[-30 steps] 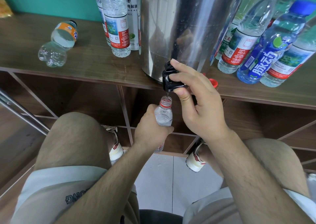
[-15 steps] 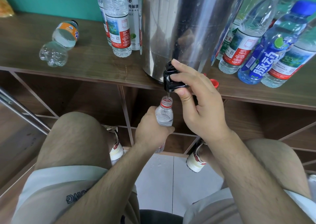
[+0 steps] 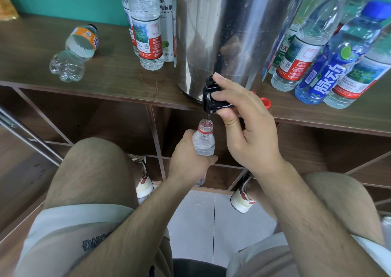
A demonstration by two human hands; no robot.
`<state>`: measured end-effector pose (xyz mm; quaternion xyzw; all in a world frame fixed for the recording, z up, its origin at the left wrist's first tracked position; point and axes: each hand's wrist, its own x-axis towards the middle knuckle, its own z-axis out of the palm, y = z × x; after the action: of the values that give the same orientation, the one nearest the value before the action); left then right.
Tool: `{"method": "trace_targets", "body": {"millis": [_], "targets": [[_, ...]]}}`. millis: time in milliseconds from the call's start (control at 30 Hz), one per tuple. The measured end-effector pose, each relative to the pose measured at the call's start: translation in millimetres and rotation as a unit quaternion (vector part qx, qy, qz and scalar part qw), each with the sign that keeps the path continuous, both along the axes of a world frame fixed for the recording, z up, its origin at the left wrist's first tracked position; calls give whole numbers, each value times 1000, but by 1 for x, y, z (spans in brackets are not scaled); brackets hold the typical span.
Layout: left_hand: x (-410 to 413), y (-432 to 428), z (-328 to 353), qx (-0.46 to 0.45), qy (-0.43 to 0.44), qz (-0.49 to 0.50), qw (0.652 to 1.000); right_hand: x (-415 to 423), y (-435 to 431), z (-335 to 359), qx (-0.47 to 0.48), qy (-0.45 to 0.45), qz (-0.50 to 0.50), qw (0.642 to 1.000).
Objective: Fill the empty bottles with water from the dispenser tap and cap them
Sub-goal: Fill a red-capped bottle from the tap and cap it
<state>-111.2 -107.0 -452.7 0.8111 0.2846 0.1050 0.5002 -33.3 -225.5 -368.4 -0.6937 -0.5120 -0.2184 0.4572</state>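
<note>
Two hands are busy. The right hand (image 3: 249, 133) pinches the black tap (image 3: 211, 99) between curled fingers and thumb. The left hand (image 3: 188, 162) wraps around a small open bottle (image 3: 204, 143), held upright right under the tap. A thin stream of water runs into it. The tap sticks out of the shiny dispenser (image 3: 228, 33) on the brown shelf (image 3: 105, 73). A red cap (image 3: 266, 102) lies nearby.

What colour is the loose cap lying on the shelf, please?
The cap is red; the head view shows it.
</note>
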Motion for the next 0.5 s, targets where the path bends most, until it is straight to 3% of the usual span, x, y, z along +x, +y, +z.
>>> {"method": "trace_targets", "body": {"millis": [500], "targets": [[0, -1, 2, 4, 2, -5, 1000, -3, 0, 1, 1, 9, -9, 1000]]}}
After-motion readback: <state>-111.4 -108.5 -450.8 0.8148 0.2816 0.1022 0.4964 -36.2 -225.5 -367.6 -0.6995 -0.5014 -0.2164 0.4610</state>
